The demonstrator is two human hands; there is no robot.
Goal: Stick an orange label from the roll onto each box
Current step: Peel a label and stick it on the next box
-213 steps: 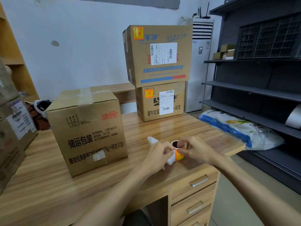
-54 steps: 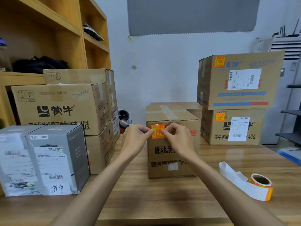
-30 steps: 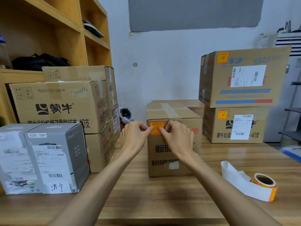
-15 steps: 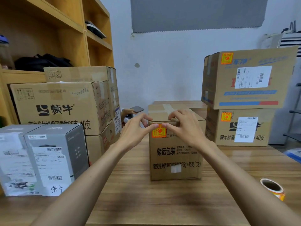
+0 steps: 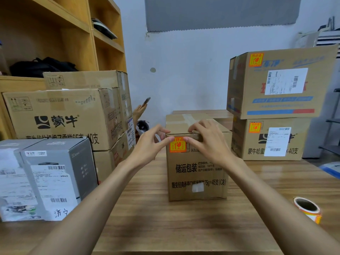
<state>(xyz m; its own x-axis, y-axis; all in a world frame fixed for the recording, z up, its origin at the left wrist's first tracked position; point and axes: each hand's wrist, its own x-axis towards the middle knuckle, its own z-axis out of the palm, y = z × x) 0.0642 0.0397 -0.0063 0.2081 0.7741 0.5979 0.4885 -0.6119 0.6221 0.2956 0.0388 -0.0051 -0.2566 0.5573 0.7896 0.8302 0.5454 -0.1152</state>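
- between the two hands, high on the left of the middle box's (image 5: pixel 197 172) front face, sits the orange label (image 5: pixel 178 145), just under the top edge.
- left hand (image 5: pixel 150 147): fingers loosely bent, holding nothing, one tip touching the label's upper left corner.
- right hand (image 5: pixel 208 142): fingers hooked over the box's top front edge, thumb tip by the label's upper right corner, a light grip on the cardboard.
- the label looks flat, so this box seems done.
- the roll (image 5: pixel 307 208) lies on the desk (image 5: pixel 165 221) right of and below the right hand, well apart, core opening upward; that hand is nearer for the next peel.
- left of the left hand, the brown cartons (image 5: pixel 60 116) and grey box (image 5: pixel 55 173) show no orange label.
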